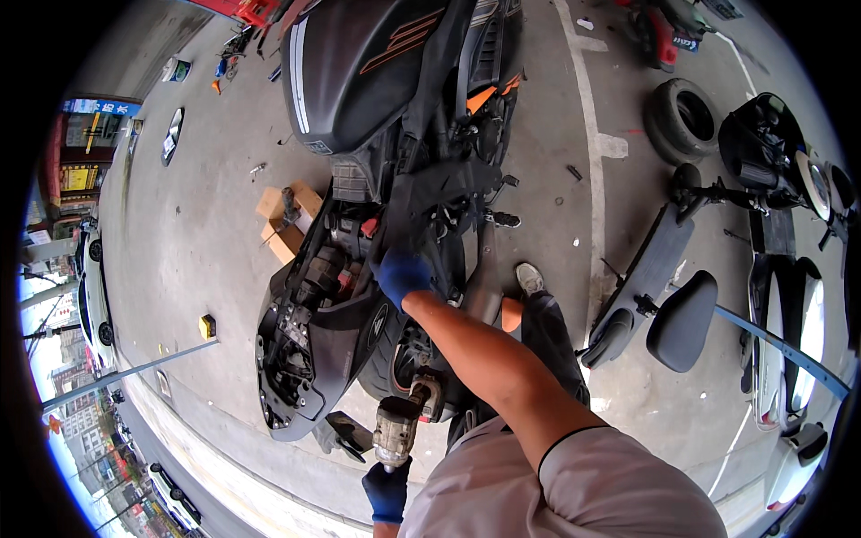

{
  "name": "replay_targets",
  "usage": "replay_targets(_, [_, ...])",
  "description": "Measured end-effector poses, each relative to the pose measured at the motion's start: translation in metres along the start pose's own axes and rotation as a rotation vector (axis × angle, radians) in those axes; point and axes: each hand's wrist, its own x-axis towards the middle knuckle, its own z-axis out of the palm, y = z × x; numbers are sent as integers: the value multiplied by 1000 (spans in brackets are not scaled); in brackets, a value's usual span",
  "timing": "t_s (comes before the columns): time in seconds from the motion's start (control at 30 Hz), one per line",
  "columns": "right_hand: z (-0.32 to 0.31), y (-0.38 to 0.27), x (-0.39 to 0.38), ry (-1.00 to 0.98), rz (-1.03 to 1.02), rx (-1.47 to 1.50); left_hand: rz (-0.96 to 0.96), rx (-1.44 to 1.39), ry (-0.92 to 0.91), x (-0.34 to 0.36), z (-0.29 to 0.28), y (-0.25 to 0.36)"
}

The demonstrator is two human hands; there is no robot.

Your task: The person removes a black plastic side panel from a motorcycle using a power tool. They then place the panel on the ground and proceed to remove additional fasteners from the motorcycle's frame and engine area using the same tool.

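A partly stripped dark motorcycle stands before me, its black tank (368,72) at the top and its tail fairing (345,345) nearer. My right hand (403,274), in a blue glove, is closed at the lower end of a black plastic panel (417,211) behind the tank; its fingertips are partly hidden. Low in the picture, my left hand (386,491), also blue-gloved, is closed at the nose end of a worn impact wrench (395,433). The wrench's battery end (431,400) points toward the motorcycle. Left of the panel, the bay beneath the seat area lies exposed.
An open cardboard box (285,235) stands left of the motorcycle. My shoe (530,278) is at its right. Farther right are a loose tire (682,119), a scooter (639,287) and a blue metal bar (780,348). A small yellow-black object (207,326) lies left.
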Motion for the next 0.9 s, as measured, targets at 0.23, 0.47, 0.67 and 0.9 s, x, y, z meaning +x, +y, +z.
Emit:
replay_targets(0.23, [-25, -5, 33, -288, 41, 0, -62, -35, 10, 9, 8, -8])
replay_targets(0.47, [-48, 32, 58, -535, 73, 240, -47, -131, -11, 7, 1, -4])
replay_targets(0.67, [-61, 23, 28, -571, 138, 489, 13, -136, -80, 22, 3, 2])
replay_targets(0.9, [-104, 108, 27, -741, 86, 737, 176, -51, -210, 62, 12, 53])
